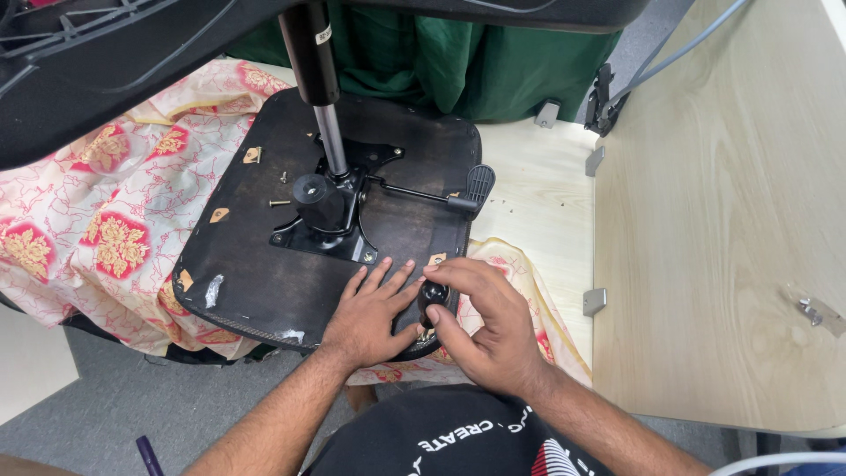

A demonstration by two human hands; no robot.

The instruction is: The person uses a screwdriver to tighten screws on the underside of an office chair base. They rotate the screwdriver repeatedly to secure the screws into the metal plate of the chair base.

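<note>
I see a dark chair seat (264,264) lying upside down and flat on a flowery cloth. A black metal plate sits in its middle. A small round black knob (433,294) stands at its near edge.

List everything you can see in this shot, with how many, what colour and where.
Chair seat base: one, dark brown, upside down on the cloth, centre.
Metal mechanism plate: one, black, bolted mid-seat.
Gas lift column: one, black and silver, rising from the plate.
Lever: one, black, pointing right from the plate.
Loose screws: at least two, metallic, left of the plate.
Knob: one, black, near edge of the seat.
Cloth: one, cream with red and gold flowers, under the seat.
Green fabric: one, top centre.
Wooden tables: pale, right.
Left hand: flat on the seat.
Right hand: fingers around the knob.
</note>
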